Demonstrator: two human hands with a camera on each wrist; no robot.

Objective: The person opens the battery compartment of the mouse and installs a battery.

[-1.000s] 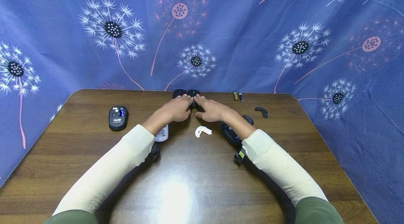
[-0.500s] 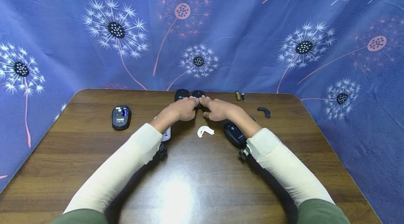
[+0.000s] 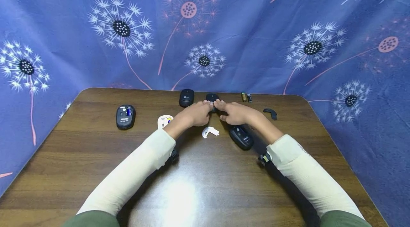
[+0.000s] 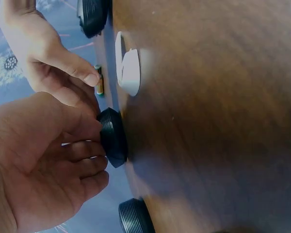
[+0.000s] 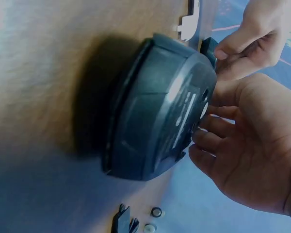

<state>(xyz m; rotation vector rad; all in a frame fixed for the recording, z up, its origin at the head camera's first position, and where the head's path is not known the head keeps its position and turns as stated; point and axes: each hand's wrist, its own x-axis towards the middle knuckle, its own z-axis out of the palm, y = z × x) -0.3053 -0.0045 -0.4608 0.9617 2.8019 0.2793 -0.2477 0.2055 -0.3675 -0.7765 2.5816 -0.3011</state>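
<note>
Where the fingertips meet near the far edge of the table [image 3: 80,148], we find the black mouse [image 3: 213,97] directly ahead of them, its near part covered. Long axis seems to run away from the person; partly hidden, so we hold that loosely. Neither hand looks clearly nearer: left hand [image 3: 199,114] on one side, right hand [image 3: 237,114] on the other. Fingers of both extended, apparently touching it, unclenched, grasping nothing we can see.

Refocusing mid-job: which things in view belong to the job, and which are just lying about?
Likely job: black mouse, left hand and right hand at it.
Apparently lying about: three other black mice, white mouse, loose batteries, white piece, curved black piece.
</note>
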